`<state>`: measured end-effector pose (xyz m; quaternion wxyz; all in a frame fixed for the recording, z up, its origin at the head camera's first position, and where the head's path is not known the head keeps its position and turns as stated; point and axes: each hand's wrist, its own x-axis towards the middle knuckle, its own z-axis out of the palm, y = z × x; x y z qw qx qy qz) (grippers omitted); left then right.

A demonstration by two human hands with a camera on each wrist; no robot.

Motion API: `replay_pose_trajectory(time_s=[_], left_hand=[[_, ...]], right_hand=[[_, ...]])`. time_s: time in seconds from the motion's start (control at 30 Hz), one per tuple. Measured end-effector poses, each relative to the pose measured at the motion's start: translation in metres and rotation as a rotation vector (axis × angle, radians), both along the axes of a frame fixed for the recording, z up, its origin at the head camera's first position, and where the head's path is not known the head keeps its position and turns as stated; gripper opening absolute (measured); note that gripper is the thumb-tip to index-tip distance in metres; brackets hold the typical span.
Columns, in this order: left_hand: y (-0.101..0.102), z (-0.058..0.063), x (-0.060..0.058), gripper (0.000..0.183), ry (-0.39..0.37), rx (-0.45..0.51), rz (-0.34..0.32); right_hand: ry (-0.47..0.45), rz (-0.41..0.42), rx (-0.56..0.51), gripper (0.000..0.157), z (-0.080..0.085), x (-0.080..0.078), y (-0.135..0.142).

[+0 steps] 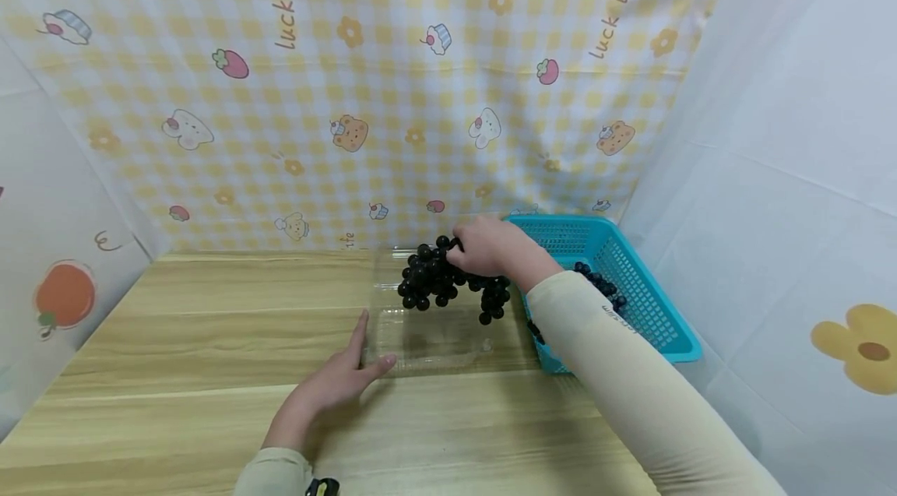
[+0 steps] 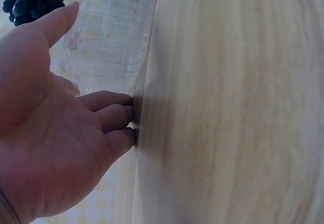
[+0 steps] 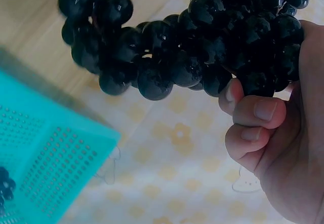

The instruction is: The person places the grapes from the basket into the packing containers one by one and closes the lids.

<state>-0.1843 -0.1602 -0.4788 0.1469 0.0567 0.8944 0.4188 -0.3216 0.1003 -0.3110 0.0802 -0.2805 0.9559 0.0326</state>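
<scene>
Over a pale wood-grained table, glossy black bunched grapes are gripped by the downturned right hand. Beside a clear rectangular plastic tray, the left hand is held spread.

wears long, close-fitting cream sleeves, printed with small dark lettering near the right cuff; bears a black-and-yellow device beside the left one; shows short fingernails on the right hand.

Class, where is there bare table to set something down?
The pale wooden tabletop is bare left of the clear plastic tray and left hand, and in front, between the cream sleeves. The middle and right are crowded: the right hand holds round black grapes over the tray, beside the turquoise perforated plastic basket.
</scene>
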Motion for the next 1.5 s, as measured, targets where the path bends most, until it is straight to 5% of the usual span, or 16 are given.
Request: replay_pose_trajectory(time_s=[0.2, 0.47, 0.7, 1.07, 1.5], left_hand=[[0.0, 0.0, -0.001, 0.109, 0.002, 0.007, -0.003], [-0.002, -0.001, -0.001, 0.108, 0.002, 0.01, -0.001], [-0.002, -0.002, 0.0, 0.108, 0.007, 0.003, -0.004], [0.002, -0.001, 0.0, 0.108, -0.003, -0.029, 0.0], [0.006, 0.002, -0.001, 0.11, 0.012, -0.018, -0.011]], right_hand=[[0.013, 0.002, -0.023, 0.029, -0.016, 0.0, -0.009], [0.029, -0.046, -0.061, 0.049, -0.03, 0.003, -0.024], [0.011, -0.089, -0.124, 0.031, -0.045, 0.007, -0.038], [-0.008, -0.142, -0.113, 0.046, -0.063, 0.017, -0.048], [0.051, -0.037, -0.02, 0.025, -0.071, 0.018, -0.05]])
